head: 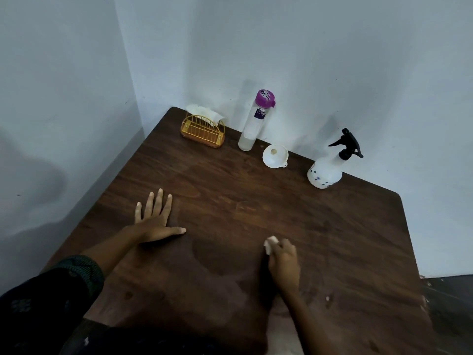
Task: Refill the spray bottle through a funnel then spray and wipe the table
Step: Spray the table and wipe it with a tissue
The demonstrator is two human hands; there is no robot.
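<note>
Two hands are on the dark wooden table [332, 239]. The left hand [156, 221] lies flat with the fingers straight and spread, holding nothing. The right hand [284, 262] has its fingers curled around a small white tissue [270, 244] and presses it on the table surface. At the far edge, near the wall, stand a gold tissue holder [203, 131], a tall bottle with purple cap [254, 121], a white funnel [275, 156] lying beside it, and the spray bottle [330, 167] more to the right.

Purple-capped bottle [252, 121], gold wire holder [203, 131]
</note>
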